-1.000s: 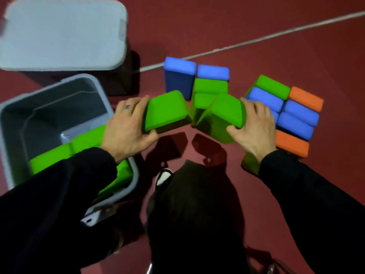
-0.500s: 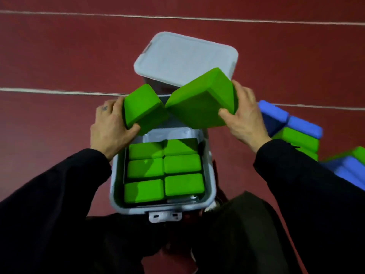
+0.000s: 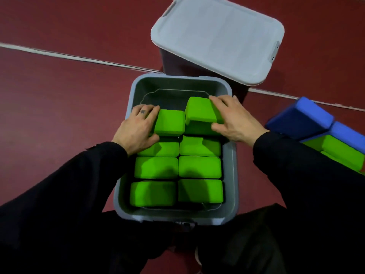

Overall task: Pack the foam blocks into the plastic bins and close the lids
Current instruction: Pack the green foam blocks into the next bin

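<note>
As I look down, an open grey plastic bin [image 3: 230,155] sits on the dark red floor [image 3: 59,115] between my black sleeves. My left hand [image 3: 136,129] grips a green foam block [image 3: 169,122] from its left side, fingers curled over its far edge. My right hand [image 3: 231,117] grips a second green foam block [image 3: 201,113] from the right; this one sits tilted and higher. Both blocks are inside the bin, touching each other, just beyond six packed green blocks [image 3: 199,167] lying in two columns. Beyond it stands a second bin with its grey lid [image 3: 217,34] on. Blue blocks [image 3: 300,119] lie stacked at right.
</note>
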A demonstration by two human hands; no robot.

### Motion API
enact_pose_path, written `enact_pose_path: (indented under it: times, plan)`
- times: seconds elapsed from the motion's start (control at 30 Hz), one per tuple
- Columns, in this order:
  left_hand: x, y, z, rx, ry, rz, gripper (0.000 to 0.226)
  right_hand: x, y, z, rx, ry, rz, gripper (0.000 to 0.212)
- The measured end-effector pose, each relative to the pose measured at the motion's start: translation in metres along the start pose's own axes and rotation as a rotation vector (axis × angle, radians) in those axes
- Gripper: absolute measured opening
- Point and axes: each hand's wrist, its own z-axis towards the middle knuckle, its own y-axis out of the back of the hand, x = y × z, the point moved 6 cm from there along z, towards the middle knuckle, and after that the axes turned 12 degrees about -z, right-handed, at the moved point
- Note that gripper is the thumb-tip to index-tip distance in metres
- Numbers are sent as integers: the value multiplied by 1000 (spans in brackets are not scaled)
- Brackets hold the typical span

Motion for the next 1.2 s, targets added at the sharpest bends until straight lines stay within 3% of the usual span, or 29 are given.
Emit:
enact_pose_path:
  times: [0.5,0.6,0.77,0.87,1.07,1.2]
  plan:
    - [34,-85,35,129,-65,-22,90,-14,-91,37,212,83,-81,88]
    - [54,-110,34,170,37,9,94,-5,-107,45,275,40,-128,88]
    - [50,-113,31,99,100,16,98,14,-137,33,291,-100,-194,115]
    - [44,-112,27,62,35,87,82,16,-142,35,320,-123,-182,117]
    - [15,-108,27,83,28,76,73,16,-132,35,368,-104,-134,108]
    - [-35,-91,31,90,-88,-17,63,8,-92,24,257,-77,47,80]
